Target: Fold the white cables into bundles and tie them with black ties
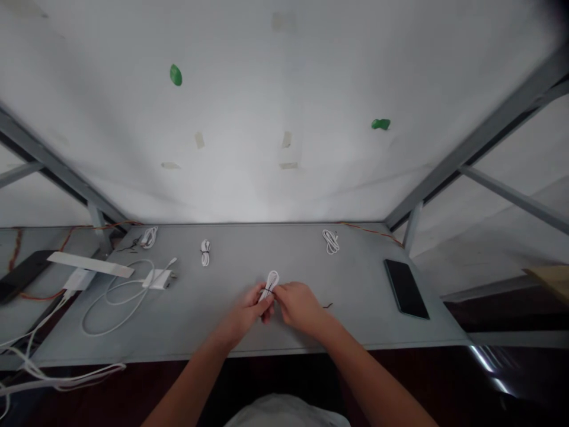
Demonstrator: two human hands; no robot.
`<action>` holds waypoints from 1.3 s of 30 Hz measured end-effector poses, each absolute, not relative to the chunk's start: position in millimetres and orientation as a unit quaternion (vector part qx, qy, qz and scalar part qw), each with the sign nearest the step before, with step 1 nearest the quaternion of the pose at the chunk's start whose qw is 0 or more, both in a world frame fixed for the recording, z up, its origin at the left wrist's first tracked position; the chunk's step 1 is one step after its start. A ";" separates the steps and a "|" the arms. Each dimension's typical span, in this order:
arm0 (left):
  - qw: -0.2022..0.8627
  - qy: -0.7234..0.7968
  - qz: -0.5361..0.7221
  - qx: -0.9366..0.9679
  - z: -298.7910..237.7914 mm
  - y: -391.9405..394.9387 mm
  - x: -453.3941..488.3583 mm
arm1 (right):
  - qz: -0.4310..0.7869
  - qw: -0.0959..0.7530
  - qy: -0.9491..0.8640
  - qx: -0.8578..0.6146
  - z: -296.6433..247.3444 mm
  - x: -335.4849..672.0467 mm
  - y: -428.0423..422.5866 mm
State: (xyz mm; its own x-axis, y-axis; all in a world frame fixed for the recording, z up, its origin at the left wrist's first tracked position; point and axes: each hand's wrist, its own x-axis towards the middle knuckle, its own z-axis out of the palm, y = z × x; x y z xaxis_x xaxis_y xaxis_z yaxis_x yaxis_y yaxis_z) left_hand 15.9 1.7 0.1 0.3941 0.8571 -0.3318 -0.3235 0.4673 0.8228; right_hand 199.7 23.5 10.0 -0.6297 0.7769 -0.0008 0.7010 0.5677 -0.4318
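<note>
A small coil of white cable (271, 283) stands up between my hands, with a dark twist tie (267, 290) around its lower part. My left hand (244, 313) grips the coil from the left, and my right hand (297, 307) pinches it and the tie from the right. The fingers hide the coil's lower end. Two similar tied white coils (205, 252) (331, 241) lie farther up the grey table (249, 258), and a third (148, 238) lies near its far left corner. A short dark wire end (328, 306) lies just right of my right hand.
A loose white cable (116, 298) runs to a white charger (157, 279) on the left. A black phone (406, 289) lies at the right. Orange wire (371, 233) runs along the far edge. Metal frame bars rise at both sides, and white cables hang past the left edge.
</note>
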 end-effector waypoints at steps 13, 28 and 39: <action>0.710 0.436 0.520 0.188 -41.3 20.3 -25.3 | 0.248 0.164 -0.719 -0.629 -33.6 348.5 10.6; 0.585 0.492 0.386 0.517 -47.1 28.1 12.0 | 0.114 0.154 -0.867 -0.459 -47.8 183.9 22.3; 0.028 0.821 0.299 0.485 -56.6 79.1 -87.9 | 0.021 0.125 -0.652 -0.747 -44.2 236.5 97.4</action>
